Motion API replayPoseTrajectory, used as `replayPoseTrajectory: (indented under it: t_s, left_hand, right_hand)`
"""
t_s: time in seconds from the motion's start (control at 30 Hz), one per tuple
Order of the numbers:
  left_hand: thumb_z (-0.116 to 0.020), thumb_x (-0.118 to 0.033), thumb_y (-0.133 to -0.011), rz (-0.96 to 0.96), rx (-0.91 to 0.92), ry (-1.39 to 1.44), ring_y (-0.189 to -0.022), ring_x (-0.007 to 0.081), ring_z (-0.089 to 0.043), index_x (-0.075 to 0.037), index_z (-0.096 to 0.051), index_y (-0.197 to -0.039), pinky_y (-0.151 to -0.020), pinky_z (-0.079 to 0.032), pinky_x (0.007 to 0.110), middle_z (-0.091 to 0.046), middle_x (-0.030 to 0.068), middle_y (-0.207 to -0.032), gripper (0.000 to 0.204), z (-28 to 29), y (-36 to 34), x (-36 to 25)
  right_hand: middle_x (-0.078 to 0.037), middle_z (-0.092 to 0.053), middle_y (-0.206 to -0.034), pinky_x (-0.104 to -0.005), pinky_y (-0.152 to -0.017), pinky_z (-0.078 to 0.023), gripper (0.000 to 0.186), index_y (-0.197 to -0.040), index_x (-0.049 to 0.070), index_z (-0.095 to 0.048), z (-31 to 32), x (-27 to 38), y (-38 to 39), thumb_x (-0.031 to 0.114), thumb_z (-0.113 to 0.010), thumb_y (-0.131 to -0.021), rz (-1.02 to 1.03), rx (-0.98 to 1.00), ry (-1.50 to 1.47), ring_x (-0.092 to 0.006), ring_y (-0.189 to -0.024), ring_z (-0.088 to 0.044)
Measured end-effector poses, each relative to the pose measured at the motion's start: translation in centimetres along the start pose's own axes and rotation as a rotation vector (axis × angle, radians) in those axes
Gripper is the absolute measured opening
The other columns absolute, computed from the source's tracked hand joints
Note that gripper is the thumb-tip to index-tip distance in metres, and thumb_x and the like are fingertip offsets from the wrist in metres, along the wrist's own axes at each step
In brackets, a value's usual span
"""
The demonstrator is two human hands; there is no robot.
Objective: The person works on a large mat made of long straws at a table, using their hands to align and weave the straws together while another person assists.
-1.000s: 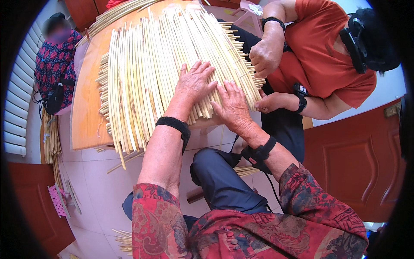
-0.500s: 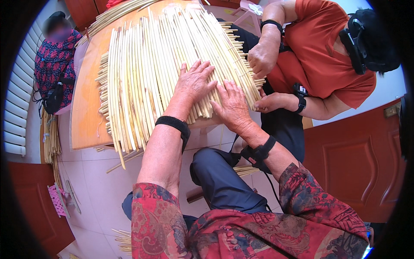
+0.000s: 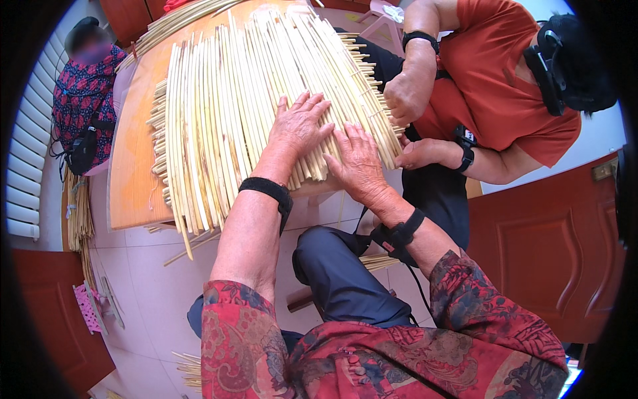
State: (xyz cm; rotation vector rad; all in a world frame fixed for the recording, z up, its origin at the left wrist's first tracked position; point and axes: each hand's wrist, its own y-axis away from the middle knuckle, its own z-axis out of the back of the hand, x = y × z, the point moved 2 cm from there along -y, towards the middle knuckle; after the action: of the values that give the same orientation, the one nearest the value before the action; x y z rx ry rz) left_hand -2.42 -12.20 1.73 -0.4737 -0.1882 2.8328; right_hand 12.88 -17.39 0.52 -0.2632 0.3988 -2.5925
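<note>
A mat of pale yellow reed stalks, laid side by side, covers most of the wooden table. Near its front right part my left hand lies flat on the stalks with fingers spread. Just right of it, my right hand rests on the stalk ends, fingers stretched out and thumb apart. Both palms face down and grip nothing. At the mat's right edge a co-worker's hands are close to the stalk ends; what they hold is too small to make out. A thin cross thread shows near that edge.
The co-worker in an orange shirt sits close on the right. Another person is at the far left. More stalks lie along the table's back, and a tied bundle stands by the radiator. A pink stool is behind.
My two hands stay where they were on the stalks. The co-worker's upper hand has shifted slightly right, and the lower hand has moved a little as well.
</note>
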Motion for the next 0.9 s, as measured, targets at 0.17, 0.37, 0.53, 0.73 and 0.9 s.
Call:
replayPoseTrajectory:
  t_s: [0.17,0.37,0.53,0.73,0.9]
  left_hand:
    - [-0.047,-0.045,-0.09,0.007,0.017,-0.006,-0.139,0.0195,-0.028,-0.02,-0.046,-0.137,-0.115,-0.014,0.054,-0.035,-0.0006,-0.149,0.053,0.23,0.04,-0.18]
    - [-0.046,-0.045,-0.09,0.0,0.014,-0.016,-0.14,0.0195,-0.028,-0.02,-0.046,-0.137,-0.114,-0.015,0.054,-0.035,-0.0001,-0.149,0.053,0.19,-0.01,-0.05]
    - [-0.047,-0.045,-0.09,0.0,0.005,0.008,-0.139,0.0205,-0.028,-0.019,-0.046,-0.137,-0.114,-0.015,0.055,-0.036,0.001,-0.149,0.054,-0.05,-0.04,-0.01]
    - [-0.048,-0.044,-0.089,0.002,-0.011,0.019,-0.139,0.0214,-0.028,-0.019,-0.047,-0.136,-0.114,-0.015,0.055,-0.037,0.0013,-0.148,0.053,-0.11,-0.01,-0.04]
    - [-0.048,-0.044,-0.089,-0.009,-0.019,0.024,-0.139,0.0213,-0.028,-0.019,-0.047,-0.136,-0.114,-0.015,0.055,-0.036,0.0014,-0.148,0.053,-0.12,0.03,-0.01]
  right_hand:
    - [-0.024,-0.039,-0.138,-0.0496,-0.111,-0.022,0.06,-0.135,0.003,-0.043,0.0,-0.01,0.05,0.039,-0.055,-0.088,0.004,-0.002,-0.002,-0.0398,-0.132,-0.033]
    - [-0.025,-0.041,-0.136,-0.0506,-0.109,-0.024,0.06,-0.131,0.001,-0.045,-0.05,0.05,0.06,0.04,-0.056,-0.087,0.02,-0.04,-0.005,-0.0411,-0.129,-0.035]
    - [-0.024,-0.04,-0.138,-0.0498,-0.11,-0.022,0.06,-0.134,0.004,-0.043,-0.11,-0.08,0.03,0.038,-0.056,-0.087,0.004,-0.014,-0.011,-0.0397,-0.131,-0.034]
    - [-0.024,-0.04,-0.137,-0.0499,-0.11,-0.022,0.06,-0.134,0.004,-0.043,-0.14,-0.03,0.07,0.038,-0.056,-0.087,0.007,-0.025,-0.003,-0.0396,-0.131,-0.034]
    - [-0.026,-0.043,-0.133,-0.0513,-0.108,-0.025,0.061,-0.13,0.0,-0.046,-0.22,0.0,0.14,0.041,-0.057,-0.087,0.039,-0.076,0.026,-0.0414,-0.127,-0.037]
